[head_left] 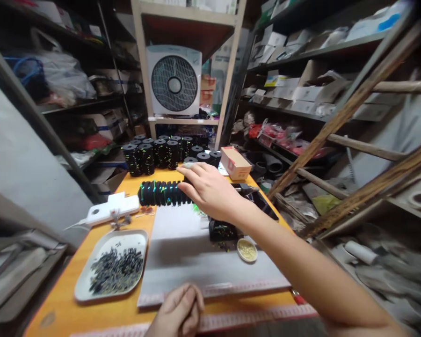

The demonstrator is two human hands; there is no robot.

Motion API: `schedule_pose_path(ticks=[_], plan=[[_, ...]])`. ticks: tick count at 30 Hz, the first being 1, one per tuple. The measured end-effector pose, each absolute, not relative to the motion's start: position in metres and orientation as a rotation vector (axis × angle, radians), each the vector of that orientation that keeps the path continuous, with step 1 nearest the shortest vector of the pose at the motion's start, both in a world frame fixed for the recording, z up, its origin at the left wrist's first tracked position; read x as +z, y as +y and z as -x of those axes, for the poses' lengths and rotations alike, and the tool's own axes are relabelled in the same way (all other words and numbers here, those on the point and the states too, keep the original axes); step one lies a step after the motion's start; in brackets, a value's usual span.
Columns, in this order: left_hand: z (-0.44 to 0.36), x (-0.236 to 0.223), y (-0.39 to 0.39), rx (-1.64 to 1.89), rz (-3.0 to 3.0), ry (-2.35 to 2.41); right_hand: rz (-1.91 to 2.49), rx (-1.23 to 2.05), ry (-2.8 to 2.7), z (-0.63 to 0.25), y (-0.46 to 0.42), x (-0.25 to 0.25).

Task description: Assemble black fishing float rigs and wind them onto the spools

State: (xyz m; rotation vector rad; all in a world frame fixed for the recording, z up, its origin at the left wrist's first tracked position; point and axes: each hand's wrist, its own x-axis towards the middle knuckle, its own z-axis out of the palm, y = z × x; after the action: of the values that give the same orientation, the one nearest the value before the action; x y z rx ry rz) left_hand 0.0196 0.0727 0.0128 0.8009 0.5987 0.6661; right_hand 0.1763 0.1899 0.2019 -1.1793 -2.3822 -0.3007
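My right hand (208,189) reaches across the table onto a sideways stack of black spools (163,193), wound with shiny green and blue line. Its fingers lie over the top and the thumb lies on the near side, hiding the right end of the stack. Low in front, my left hand (180,309) is closed with the fingertips pressed together; whatever is between them is hidden. Behind my right forearm a metal rod (247,188) shows. Under the right hand, a black piece with yellow specks (222,230) rests on the white board (175,262).
At left, a white tray (80,288) holds many small dark pieces. A small dish (247,260) of yellowish bits sits at right. Upright black spools (145,159) and a carton (235,164) stand at the back. A white power strip (108,210) and a wooden ladder (323,133) flank the table.
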Motion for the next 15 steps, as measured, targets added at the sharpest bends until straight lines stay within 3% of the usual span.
schedule_pose_path(ticks=[5, 15], plan=[[-0.015, 0.022, 0.071, 0.652, -0.720, 0.567, 1.462, -0.114, -2.543, -0.153, 0.222, 0.200], [-0.007, 0.021, 0.085, 0.695, -0.681, 0.413, 1.462, 0.545, -2.619, -0.162, 0.253, 0.215]])
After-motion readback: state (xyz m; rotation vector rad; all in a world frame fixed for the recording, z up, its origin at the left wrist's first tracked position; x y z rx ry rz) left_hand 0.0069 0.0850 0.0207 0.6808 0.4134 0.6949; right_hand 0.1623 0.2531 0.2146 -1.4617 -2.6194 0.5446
